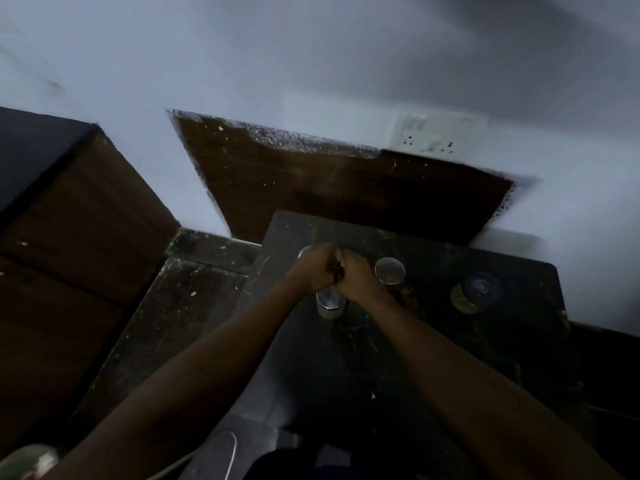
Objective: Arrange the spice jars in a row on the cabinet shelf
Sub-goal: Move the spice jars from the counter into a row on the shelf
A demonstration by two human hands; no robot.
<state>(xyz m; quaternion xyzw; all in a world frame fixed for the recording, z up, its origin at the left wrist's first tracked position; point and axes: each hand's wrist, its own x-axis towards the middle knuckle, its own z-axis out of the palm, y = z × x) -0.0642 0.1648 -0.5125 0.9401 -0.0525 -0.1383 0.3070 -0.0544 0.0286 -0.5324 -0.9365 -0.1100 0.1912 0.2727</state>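
Several spice jars stand on the dark cabinet top (346,358). My left hand (313,268) and my right hand (360,280) meet over the middle of it, fingers curled against each other around something small and dark that I cannot make out. A silver lid (304,252) peeks out behind my left hand. Just below both hands stands a silver-lidded jar (330,304), partly covered by my right wrist. Right of my right hand and apart from it is another silver-lidded jar (390,270). Farther right is a jar with a dark blue lid (476,293).
A brown wooden panel (329,188) leans on the white wall behind the cabinet, with a wall socket (433,133) above it. A large brown box (86,220) stands at the left. A dark speckled ledge (180,306) runs between box and cabinet. A white cable (232,452) lies near the bottom.
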